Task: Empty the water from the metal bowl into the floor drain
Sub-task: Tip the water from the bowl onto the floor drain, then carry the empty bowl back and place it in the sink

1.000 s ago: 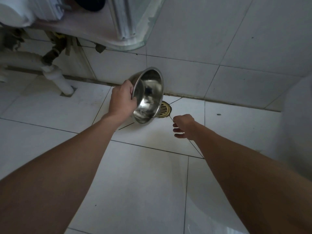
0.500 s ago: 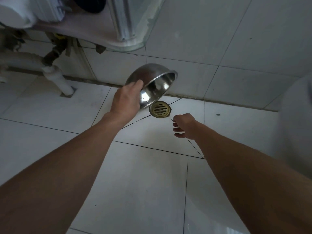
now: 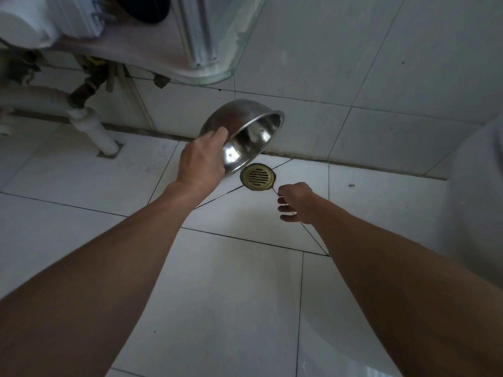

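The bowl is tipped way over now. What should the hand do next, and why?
Probably turn the metal bowl upright and lift it away. The left hand holds it tipped almost upside down above the floor drain, and no water shows pouring from it. The right hand hangs free nearby.

Metal bowl above floor drain, pipe far left.

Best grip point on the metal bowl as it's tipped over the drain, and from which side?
Probably the rim of the metal bowl on its near-left edge, coming from the left, as the left hand does now. The bowl is nearly upside down, mouth facing down-right toward the floor drain, and its smooth dome offers no other purchase. The right hand hangs free.
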